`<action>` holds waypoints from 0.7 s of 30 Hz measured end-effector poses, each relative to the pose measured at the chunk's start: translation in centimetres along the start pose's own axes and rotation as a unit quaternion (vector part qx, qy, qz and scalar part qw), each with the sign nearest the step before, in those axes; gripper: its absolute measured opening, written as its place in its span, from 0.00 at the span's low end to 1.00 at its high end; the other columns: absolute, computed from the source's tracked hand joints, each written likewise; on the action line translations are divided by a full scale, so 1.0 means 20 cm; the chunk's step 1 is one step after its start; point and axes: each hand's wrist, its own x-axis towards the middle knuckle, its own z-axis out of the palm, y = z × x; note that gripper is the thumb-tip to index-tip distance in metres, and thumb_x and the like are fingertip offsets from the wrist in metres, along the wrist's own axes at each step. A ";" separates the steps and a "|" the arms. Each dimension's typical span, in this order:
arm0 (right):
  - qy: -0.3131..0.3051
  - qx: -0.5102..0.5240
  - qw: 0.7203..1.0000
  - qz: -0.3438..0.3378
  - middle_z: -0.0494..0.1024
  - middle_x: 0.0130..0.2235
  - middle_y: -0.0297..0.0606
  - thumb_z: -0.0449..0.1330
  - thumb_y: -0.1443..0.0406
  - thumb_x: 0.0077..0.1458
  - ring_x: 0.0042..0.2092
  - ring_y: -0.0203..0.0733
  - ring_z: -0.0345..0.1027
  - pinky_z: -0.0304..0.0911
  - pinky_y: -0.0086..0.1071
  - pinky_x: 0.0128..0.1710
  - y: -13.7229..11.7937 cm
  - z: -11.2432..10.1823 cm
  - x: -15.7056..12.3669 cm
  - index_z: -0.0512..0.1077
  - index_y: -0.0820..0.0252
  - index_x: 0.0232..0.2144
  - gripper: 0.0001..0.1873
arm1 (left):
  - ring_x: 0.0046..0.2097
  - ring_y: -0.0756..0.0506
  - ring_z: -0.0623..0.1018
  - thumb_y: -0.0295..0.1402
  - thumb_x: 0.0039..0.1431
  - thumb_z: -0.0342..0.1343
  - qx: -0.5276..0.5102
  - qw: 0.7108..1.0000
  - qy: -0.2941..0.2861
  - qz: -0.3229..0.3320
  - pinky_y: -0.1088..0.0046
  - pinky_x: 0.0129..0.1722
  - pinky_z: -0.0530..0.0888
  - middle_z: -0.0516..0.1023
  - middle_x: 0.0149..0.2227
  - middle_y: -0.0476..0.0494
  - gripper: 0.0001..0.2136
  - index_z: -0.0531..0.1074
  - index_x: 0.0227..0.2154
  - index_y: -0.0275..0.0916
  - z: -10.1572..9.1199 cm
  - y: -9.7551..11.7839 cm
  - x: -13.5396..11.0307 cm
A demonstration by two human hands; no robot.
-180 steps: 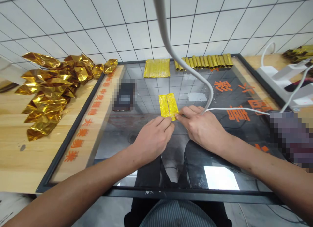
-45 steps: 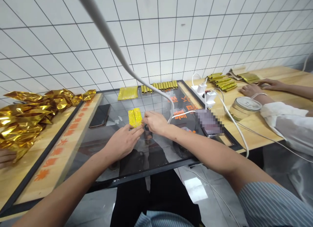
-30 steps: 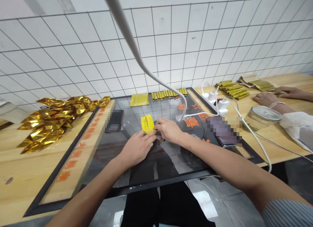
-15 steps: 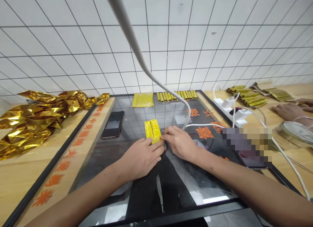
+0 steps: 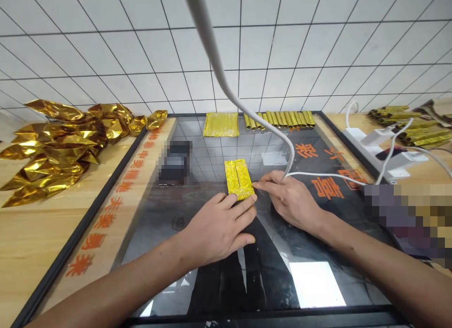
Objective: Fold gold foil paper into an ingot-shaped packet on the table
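A small folded piece of gold paper (image 5: pixel 238 177) with a seam down its middle lies flat on the dark glass tabletop (image 5: pixel 212 158). The fingers of my left hand (image 5: pixel 222 226) are spread, and their tips press on its near edge. At the paper's right edge is my right hand (image 5: pixel 291 193), its fingertips closed together at the border; its thumb is partly hidden. Beyond the paper lie a flat gold stack (image 5: pixel 221 124) and a row of rolled gold paper tubes (image 5: pixel 282 119).
Shiny gold folded foil pieces (image 5: pixel 67 144) are heaped on the left wooden surface. A phone (image 5: pixel 174 160) lies on the glass. A white cable (image 5: pixel 226 78) hangs across the view to the right. At the right stand a power strip (image 5: pixel 370 151) and more gold rolls (image 5: pixel 423 130).
The view has shifted, moving everything in the picture. My left fingers have spread a little more on the paper's near edge. My right fingertips remain at its right side.
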 end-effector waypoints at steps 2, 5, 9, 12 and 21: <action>-0.001 -0.011 1.000 -0.013 0.82 0.49 0.43 0.51 0.77 0.66 0.47 0.45 0.77 0.75 0.41 0.46 -0.01 0.00 -0.01 0.80 0.54 0.57 0.27 | 0.57 0.35 0.75 0.53 0.79 0.44 -0.003 1.000 -0.002 -0.004 0.55 0.51 0.70 0.70 0.73 0.40 0.26 0.74 0.62 0.39 0.00 0.00 0.00; -0.022 -0.040 0.998 -0.040 0.82 0.49 0.44 0.51 0.76 0.67 0.48 0.46 0.77 0.75 0.42 0.48 -0.03 -0.01 -0.01 0.80 0.55 0.57 0.26 | 0.56 0.36 0.75 0.53 0.79 0.44 -0.002 1.000 -0.004 -0.005 0.55 0.50 0.70 0.70 0.73 0.40 0.26 0.73 0.62 0.39 -0.01 0.01 0.00; -0.029 -0.055 0.997 -0.039 0.82 0.48 0.44 0.52 0.77 0.67 0.47 0.48 0.76 0.74 0.43 0.47 -0.06 -0.01 0.01 0.81 0.56 0.54 0.25 | 0.57 0.36 0.75 0.53 0.79 0.44 -0.007 1.000 -0.012 -0.009 0.55 0.51 0.70 0.68 0.74 0.42 0.26 0.73 0.63 0.40 -0.02 0.00 0.00; -0.032 -0.053 0.998 -0.031 0.82 0.47 0.43 0.51 0.77 0.66 0.46 0.48 0.75 0.73 0.43 0.47 -0.07 -0.02 0.01 0.82 0.55 0.53 0.24 | 0.58 0.36 0.75 0.52 0.78 0.47 -0.022 0.999 -0.025 -0.010 0.55 0.52 0.70 0.67 0.75 0.45 0.25 0.72 0.65 0.41 -0.02 -0.02 0.00; -0.007 0.070 0.995 0.064 0.81 0.45 0.41 0.59 0.66 0.70 0.48 0.48 0.75 0.72 0.44 0.49 -0.08 -0.01 0.04 0.83 0.54 0.47 0.12 | 0.59 0.37 0.76 0.45 0.77 0.53 -0.057 0.998 -0.028 -0.011 0.54 0.54 0.73 0.73 0.71 0.44 0.20 0.73 0.64 0.42 -0.05 -0.03 0.00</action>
